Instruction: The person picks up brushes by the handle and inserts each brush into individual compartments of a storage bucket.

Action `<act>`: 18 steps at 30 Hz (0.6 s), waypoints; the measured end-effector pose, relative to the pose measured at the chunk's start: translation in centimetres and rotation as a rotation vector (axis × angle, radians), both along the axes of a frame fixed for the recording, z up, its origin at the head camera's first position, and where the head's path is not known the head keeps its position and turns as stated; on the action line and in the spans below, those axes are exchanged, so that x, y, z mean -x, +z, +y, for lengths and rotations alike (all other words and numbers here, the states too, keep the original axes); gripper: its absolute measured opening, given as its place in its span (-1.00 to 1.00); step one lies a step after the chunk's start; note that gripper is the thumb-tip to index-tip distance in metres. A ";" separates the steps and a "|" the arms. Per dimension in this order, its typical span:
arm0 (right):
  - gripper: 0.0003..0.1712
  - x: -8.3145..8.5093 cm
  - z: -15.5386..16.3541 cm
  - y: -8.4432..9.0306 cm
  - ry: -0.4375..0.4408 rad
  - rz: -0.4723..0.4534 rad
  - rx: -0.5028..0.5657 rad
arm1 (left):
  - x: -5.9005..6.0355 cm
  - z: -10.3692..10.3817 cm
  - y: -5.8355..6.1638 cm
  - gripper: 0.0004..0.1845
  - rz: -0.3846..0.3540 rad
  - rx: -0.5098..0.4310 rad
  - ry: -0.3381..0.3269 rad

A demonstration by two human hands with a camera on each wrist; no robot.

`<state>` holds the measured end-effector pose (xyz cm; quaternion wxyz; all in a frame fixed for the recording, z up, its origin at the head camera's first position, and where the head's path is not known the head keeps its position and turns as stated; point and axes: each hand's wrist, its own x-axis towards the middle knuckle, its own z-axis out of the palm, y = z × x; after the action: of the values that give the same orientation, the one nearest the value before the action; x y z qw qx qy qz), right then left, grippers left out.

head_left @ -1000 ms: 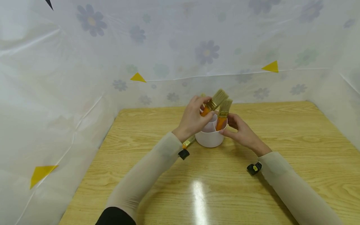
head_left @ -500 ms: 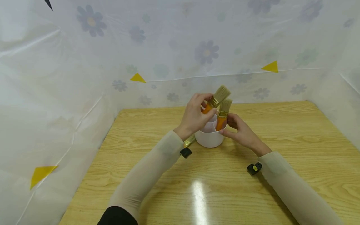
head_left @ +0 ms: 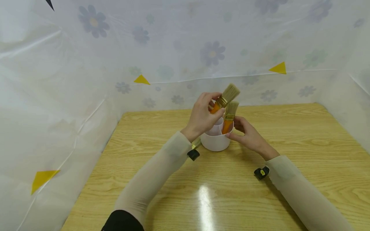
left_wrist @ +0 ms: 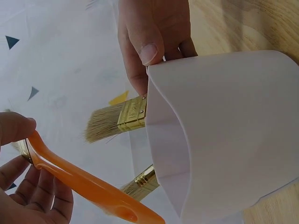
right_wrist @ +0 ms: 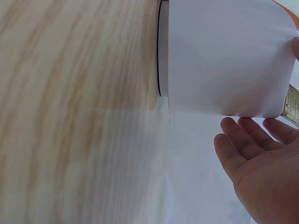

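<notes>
A white divided cup (head_left: 215,141) stands mid-table. My left hand (head_left: 214,106) grips the orange handle of a paintbrush (head_left: 228,94) and holds it tilted above the cup, bristles up and to the right. In the left wrist view that orange handle (left_wrist: 84,184) lies across my curled fingers (left_wrist: 32,198). A second brush (head_left: 230,116) stands in the cup's right compartment, bristles up. My right hand (head_left: 233,129) holds the cup's right side, its thumb (left_wrist: 145,49) against the rim and its fingers (right_wrist: 254,140) at the wall of the cup (right_wrist: 224,60).
A third brush (head_left: 196,143) lies on the wooden table (head_left: 289,134) behind my left wrist, mostly hidden. Flowered plastic sheeting (head_left: 185,48) walls in the table at the back and both sides. Small black devices (head_left: 261,172) hang at both wrists.
My left hand has lifted its brush a little up and to the right, away from the cup. The right hand and the cup have stayed in place.
</notes>
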<state>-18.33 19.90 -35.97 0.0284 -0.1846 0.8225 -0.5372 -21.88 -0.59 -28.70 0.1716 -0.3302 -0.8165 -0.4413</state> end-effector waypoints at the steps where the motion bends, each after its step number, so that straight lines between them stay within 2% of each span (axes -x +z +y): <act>1: -0.18 0.0 0.0 0.0 0.001 -0.001 0.001 | 0.0 0.1 0.1 -0.53 -0.002 -0.002 0.000; 18: -0.18 0.0 -0.1 0.1 0.011 0.005 0.004 | 0.2 0.7 0.9 -0.53 -0.021 -0.060 -0.018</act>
<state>-18.29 19.84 -35.88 0.0287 -0.1905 0.8205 -0.5382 -22.12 0.14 -27.81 0.1691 -0.3278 -0.8015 -0.4707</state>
